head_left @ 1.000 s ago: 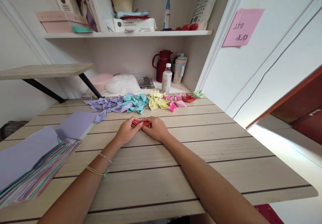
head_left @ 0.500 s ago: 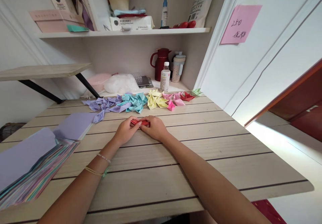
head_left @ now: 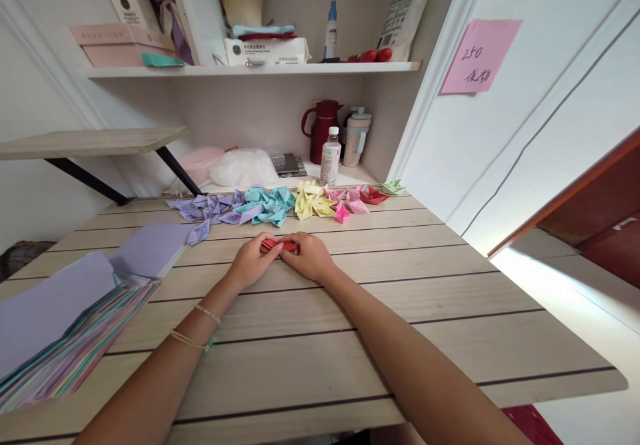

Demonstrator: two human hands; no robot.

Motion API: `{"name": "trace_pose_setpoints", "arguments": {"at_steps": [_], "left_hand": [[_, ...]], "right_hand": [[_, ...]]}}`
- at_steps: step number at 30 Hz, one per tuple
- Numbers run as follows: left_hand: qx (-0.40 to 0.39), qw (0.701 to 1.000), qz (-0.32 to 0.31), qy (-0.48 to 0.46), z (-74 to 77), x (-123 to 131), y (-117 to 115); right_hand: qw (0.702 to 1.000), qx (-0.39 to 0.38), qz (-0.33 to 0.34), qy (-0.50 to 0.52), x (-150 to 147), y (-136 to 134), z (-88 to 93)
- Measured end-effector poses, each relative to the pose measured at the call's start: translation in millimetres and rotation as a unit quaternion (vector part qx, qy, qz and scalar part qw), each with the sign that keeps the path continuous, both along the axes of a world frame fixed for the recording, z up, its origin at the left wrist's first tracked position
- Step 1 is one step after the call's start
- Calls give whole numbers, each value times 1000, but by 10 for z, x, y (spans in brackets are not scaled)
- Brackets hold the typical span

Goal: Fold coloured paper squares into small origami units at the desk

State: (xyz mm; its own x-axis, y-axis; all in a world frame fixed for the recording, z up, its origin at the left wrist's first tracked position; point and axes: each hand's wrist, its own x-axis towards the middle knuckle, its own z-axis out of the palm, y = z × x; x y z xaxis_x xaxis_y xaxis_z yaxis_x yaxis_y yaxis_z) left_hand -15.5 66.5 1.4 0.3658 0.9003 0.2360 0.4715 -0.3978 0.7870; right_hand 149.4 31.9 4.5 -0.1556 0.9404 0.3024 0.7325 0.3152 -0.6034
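A small folded red paper (head_left: 281, 246) lies between my two hands, low over the middle of the wooden table (head_left: 280, 358). My left hand (head_left: 254, 260) is closed on its left end, the thumb pressing along the near edge. On the right end, my right hand (head_left: 309, 255) grips it with bent fingers that cover part of the folds. Beyond my hands sits a row of folded paper pieces: purple ones (head_left: 213, 205), teal ones (head_left: 270, 203), yellow ones (head_left: 311, 202), pink ones (head_left: 355, 200), a red one (head_left: 374, 195) and a green one (head_left: 394, 186).
Stacks of coloured paper (head_left: 90, 338) with purple sheets (head_left: 147, 248) on top lie at the left. A small raised shelf (head_left: 95, 142) stands behind them. At the back are a bottle (head_left: 330, 158), a red jug (head_left: 324, 132) and a cup (head_left: 357, 140).
The view has shifted slightly, so everything sits a little lower and to the right. Both hands keep their hold on the red paper, with barely any finger movement.
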Motion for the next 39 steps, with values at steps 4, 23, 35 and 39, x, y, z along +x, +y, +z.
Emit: {"name": "trace_pose_setpoints", "arguments": {"at_steps": [4, 23, 35, 39], "left_hand": [[-10, 1000, 6, -18, -3, 1, -4], [17, 1000, 4, 15, 17, 1, -3], [19, 1000, 1, 21, 22, 2, -7], [14, 1000, 0, 11, -4, -3, 9]], "right_hand": [[1000, 2, -2, -6, -2, 2, 8], [1000, 5, -6, -5, -3, 3, -8], [1000, 11, -2, 0, 3, 12, -26], [1000, 14, -3, 0, 2, 15, -27]]}}
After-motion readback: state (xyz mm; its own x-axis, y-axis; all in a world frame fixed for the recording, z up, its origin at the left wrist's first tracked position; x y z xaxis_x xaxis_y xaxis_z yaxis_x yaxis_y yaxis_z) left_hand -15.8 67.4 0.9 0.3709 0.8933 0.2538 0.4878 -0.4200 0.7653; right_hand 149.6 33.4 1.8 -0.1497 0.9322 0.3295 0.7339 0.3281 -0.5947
